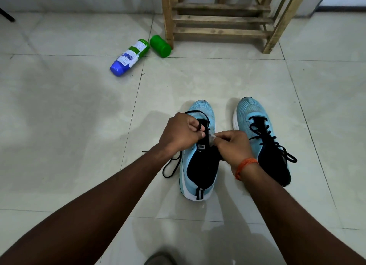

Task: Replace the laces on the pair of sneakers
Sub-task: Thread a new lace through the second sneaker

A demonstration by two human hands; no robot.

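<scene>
Currently the person is crouching over a pair of light blue knit sneakers with black collars, both standing on the pale tiled floor with toes pointing away. The left hand is hovering over the left sneaker, its fingers curling tightly around a flat black lace, which is looping over one finger and arching above the toe. More of that lace is trailing out beneath the wrist and lying in a loose loop on the tiles just beside the shoe. The right hand, with an orange thread band circling its wrist, is pinching a pale edge of the shoe's upper, next to the black tongue with its white label. The two hands are nearly touching above the shoe's throat.

The right sneaker is sitting near its partner, fully laced in black, with the ends spilling over its outer side. Further off, a white and green plastic bottle with a blue base is lying on its side, and a green cylindrical cap is resting against a leg of a rough wooden stool.
</scene>
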